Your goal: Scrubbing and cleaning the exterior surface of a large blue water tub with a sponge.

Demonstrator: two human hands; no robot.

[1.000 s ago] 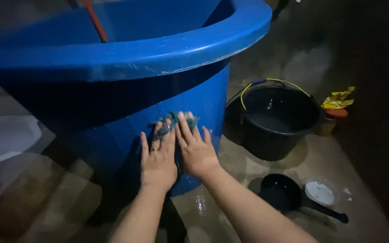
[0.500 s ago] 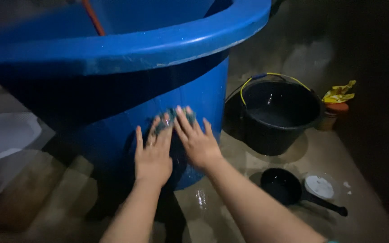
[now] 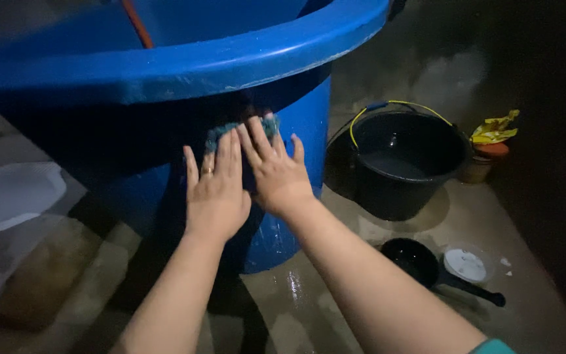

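In the head view, the left hand [image 3: 214,196] and the right hand [image 3: 275,176] lie flat side by side on the outer wall of a large round blue plastic tub [image 3: 165,62], just under its thick rim. Their fingers [image 3: 230,147] are stretched out and slightly spread, pressing a small blue-green scrubbing cloth [image 3: 221,132] against the wall; only its top edge shows above the fingertips.

The cloth looks soft, limp and light, probably wet and a bit slippery, so it handles best pinned under flat fingers or bunched at an edge.

On the wet floor toward the right edge stand a black plastic bucket with a yellow-and-blue handle [image 3: 404,157] and a black long-handled dipper [image 3: 427,265].
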